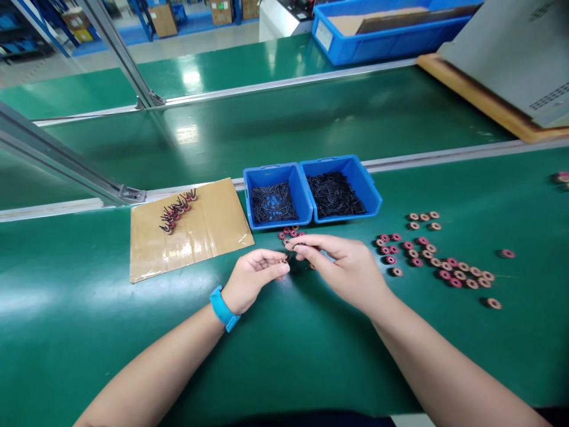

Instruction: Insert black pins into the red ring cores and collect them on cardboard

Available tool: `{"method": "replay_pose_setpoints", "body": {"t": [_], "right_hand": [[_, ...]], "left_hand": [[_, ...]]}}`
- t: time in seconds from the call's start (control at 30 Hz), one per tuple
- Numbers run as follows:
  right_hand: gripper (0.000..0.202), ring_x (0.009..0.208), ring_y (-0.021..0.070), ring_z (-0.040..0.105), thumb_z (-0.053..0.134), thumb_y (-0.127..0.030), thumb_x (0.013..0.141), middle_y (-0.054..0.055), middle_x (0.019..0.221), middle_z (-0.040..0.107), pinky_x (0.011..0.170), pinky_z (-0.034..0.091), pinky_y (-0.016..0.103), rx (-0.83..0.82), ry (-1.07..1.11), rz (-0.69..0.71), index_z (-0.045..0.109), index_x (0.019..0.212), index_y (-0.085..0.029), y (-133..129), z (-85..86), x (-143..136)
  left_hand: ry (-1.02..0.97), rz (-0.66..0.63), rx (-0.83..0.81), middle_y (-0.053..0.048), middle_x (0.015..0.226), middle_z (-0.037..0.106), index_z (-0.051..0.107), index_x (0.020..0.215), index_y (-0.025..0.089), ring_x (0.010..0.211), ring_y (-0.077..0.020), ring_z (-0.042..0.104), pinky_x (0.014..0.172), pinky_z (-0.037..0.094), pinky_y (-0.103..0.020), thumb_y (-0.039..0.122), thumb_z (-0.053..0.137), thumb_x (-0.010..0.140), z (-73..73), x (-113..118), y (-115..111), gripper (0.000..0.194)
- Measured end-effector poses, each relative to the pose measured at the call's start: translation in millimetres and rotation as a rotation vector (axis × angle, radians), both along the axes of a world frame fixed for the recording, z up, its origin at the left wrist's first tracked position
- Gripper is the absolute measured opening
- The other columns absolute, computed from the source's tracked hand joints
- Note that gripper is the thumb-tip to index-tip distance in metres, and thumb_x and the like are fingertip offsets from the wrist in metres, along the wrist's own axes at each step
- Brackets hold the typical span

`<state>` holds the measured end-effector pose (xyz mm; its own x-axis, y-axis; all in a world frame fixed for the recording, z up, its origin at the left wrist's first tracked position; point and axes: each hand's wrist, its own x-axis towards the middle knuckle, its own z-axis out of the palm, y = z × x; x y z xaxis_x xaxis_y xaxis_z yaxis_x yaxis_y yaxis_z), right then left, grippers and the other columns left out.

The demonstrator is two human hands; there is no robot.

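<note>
Between thumb and fingers, my left hand (255,276) pinches a small toothed ring (283,261), mostly covered by the fingertips. A blue band (224,308) circles that wrist. Just to its right, my right hand (342,267) is closed in a pinch on a thin dark piece, a short black tube by its look, beside the ring. Behind the fingertips lies a cluster of pink toothed rings (284,235), partly hidden by the right hand. Two blue bins stand beyond: the left bin (306,204) and the right bin (373,198), both with thin black tubes (335,194).
Left of the bins, a cardboard sheet (208,237) carries a row of rings with black tubes sticking out (175,213). Several loose pink and tan rings (462,267) are scattered at right on the green table (284,367). A metal post (57,160) rises at left.
</note>
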<state>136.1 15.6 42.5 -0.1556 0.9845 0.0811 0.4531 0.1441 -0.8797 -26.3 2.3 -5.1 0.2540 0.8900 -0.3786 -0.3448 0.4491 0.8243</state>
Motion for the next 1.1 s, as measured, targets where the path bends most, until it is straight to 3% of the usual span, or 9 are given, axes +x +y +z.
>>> {"method": "replay_pose_setpoints", "body": {"t": [0.27,0.43,1.1], "right_hand": [[0.018,0.058,0.0121,0.06,0.059,-0.031,0.078,0.004,0.071,0.069,0.051,0.049,0.024,-0.192,0.259,-0.111,0.071,0.081,-0.018,3.3,-1.2,3.9],[0.017,0.046,0.0064,0.047,0.064,-0.032,0.072,0.003,0.074,0.064,0.043,0.041,0.023,-0.226,0.29,-0.051,0.071,0.075,-0.016,6.8,-2.1,6.2],[0.015,0.064,0.0125,0.058,0.064,-0.031,0.073,0.004,0.08,0.067,0.056,0.047,0.027,-0.22,0.214,0.002,0.073,0.077,-0.02,7.0,-3.8,4.4]], "left_hand": [[-0.011,0.01,-0.005,0.002,0.061,0.064,0.065,0.076,0.014,0.056,-0.0082,0.056,0.06,0.043,-0.025,0.026,0.08,0.057,-0.9,-0.2,-0.4,0.028],[-0.001,-0.006,0.009,0.001,0.06,0.064,0.067,0.076,0.013,0.055,-0.008,0.056,0.06,0.043,-0.025,0.028,0.08,0.056,0.0,-0.9,-0.1,0.028],[-0.005,-0.015,0.022,0.001,0.061,0.064,0.068,0.077,0.014,0.055,-0.0082,0.055,0.06,0.044,-0.025,0.028,0.08,0.057,-2.6,-1.8,-0.3,0.026]]}}
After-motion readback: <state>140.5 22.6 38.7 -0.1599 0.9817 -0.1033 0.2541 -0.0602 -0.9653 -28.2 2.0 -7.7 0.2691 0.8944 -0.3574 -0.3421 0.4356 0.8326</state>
